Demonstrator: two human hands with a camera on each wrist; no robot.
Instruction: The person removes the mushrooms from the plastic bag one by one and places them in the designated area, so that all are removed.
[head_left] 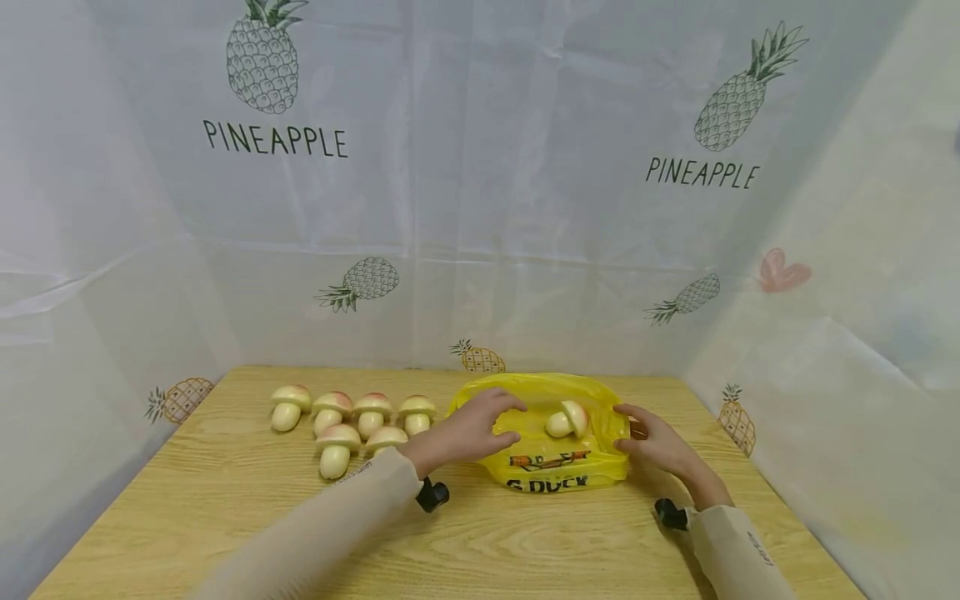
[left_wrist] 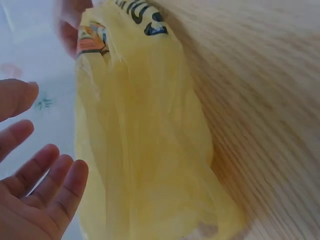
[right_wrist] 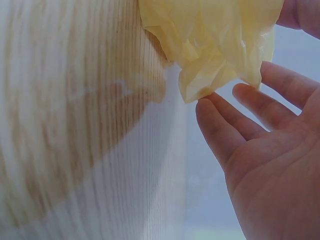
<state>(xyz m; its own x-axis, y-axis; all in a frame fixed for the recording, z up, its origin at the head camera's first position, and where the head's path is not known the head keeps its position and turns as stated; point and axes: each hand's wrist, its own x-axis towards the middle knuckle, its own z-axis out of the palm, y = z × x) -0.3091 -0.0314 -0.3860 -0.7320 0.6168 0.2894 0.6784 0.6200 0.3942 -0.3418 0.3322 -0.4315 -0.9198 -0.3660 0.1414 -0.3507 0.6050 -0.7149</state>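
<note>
From the head view, my left hand (head_left: 468,433) and right hand (head_left: 654,442) flank the crinkly yellow plastic bag (head_left: 551,467), one pale toy mushroom (head_left: 567,420) lying inside; I judge bagging is underway, so next comes the mushroom cluster (head_left: 352,421) beyond my left wrist. At my left wrist, relaxed fingers (left_wrist: 47,175) hover just beside the bag (left_wrist: 145,140), gripping nothing, bare wooden table (left_wrist: 270,100) beyond. At my right wrist, straight fingertips (right_wrist: 210,110) touch the bag's corner (right_wrist: 210,80) without pinching.

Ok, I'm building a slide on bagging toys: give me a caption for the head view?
Both hands, left hand and right hand, flank a yellow bag holding one toy mushroom; six more wait alongside.

A wooden tabletop (head_left: 225,517) fills the lower frame. Six toy mushrooms (head_left: 352,421) lie left of centre. A yellow bag (head_left: 555,467) lies centre-right.
</note>
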